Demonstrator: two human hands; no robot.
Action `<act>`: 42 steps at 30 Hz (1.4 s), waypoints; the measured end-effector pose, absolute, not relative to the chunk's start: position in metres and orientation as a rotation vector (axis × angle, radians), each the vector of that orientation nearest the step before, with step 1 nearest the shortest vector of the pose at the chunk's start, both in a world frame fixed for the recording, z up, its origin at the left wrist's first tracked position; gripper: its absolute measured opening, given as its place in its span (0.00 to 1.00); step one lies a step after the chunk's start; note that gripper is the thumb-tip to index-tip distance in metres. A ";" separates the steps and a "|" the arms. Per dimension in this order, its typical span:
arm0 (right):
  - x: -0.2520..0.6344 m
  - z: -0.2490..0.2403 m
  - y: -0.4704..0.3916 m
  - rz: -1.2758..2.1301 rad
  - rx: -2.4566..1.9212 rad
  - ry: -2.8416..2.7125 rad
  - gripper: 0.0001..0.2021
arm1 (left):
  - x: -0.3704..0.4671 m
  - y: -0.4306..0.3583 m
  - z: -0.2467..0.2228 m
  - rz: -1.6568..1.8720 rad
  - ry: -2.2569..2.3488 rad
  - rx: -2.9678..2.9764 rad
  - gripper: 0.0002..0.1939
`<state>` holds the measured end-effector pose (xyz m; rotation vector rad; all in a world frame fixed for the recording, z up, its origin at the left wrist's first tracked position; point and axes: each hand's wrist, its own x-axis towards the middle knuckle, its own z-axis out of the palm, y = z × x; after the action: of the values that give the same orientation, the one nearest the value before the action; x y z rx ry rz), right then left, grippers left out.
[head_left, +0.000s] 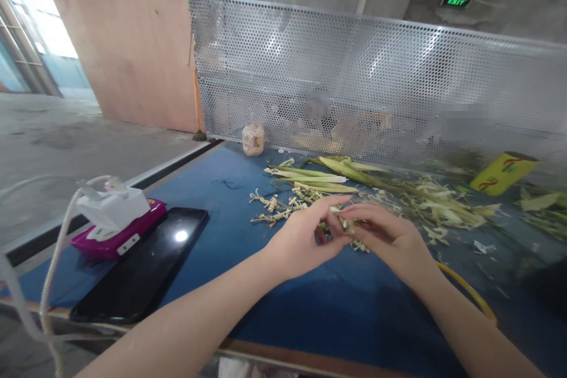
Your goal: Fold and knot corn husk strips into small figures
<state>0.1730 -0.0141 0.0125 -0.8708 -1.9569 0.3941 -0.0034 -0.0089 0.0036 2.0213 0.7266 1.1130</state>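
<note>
Slim, bare forearms (208, 316) taper into a bare left hand (301, 236) and right hand (396, 239).

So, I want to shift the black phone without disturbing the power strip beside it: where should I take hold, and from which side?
I'd grip the phone near the middle of its right long edge, coming from the right. It lies flat, and that edge faces blue tabletop, while the magenta power strip crowds its left side.

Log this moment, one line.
Left hand: holding pale piece; right hand: holding same piece; nearby: twisted strands, green stalks; surface: blue tabletop
</note>
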 end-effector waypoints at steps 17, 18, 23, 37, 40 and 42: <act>0.165 0.013 -0.018 0.478 -0.952 -1.778 0.09 | -0.001 -0.006 0.002 1.135 0.715 1.829 0.28; 0.166 0.013 -0.018 0.484 -0.960 -1.770 0.09 | -0.001 -0.006 0.002 1.141 0.707 1.819 0.28; 0.169 0.017 -0.018 0.471 -1.026 -1.727 0.07 | -0.003 -0.002 0.000 1.162 0.682 1.740 0.27; 0.172 0.008 -0.009 1.019 -0.912 -1.498 0.08 | -0.001 -0.003 0.008 1.142 0.570 1.444 0.25; 0.170 0.007 -0.009 1.209 -0.865 -1.447 0.13 | 0.000 -0.004 0.009 1.131 0.564 1.414 0.25; 0.168 0.007 -0.009 1.322 -0.827 -1.461 0.18 | 0.000 -0.004 0.010 1.127 0.565 1.404 0.26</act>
<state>0.1676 -0.0093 0.0068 -0.8269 -1.4606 1.3222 -0.0001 -0.0043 0.0103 1.4044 0.5648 1.1270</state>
